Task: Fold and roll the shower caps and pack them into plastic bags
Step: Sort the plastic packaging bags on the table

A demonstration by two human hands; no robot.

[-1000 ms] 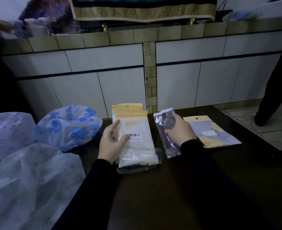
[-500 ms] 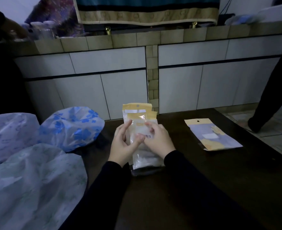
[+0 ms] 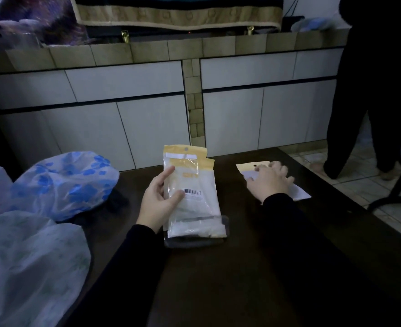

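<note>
My left hand [image 3: 158, 204] grips a stack of plastic bags [image 3: 192, 185] with yellow headers and a barcode label, held upright near the middle of the dark table [image 3: 242, 267]. Thumb lies on the front, fingers behind the left edge. My right hand [image 3: 269, 182] rests with spread fingers on a flat packed bag [image 3: 299, 193] with a yellow header at the table's right. Loose shower caps lie at the left: one with blue flowers [image 3: 65, 185], a pale one [image 3: 27, 267] in front of it.
A tiled counter front [image 3: 128, 109] runs behind the table. A person in dark clothes [image 3: 369, 86] stands at the right on the tiled floor, beside a chair base [image 3: 397, 192]. The table's right edge drops to the floor.
My right hand let go of the stack and moved right onto the flat packed bag. The left hand still holds the stack upright.
</note>
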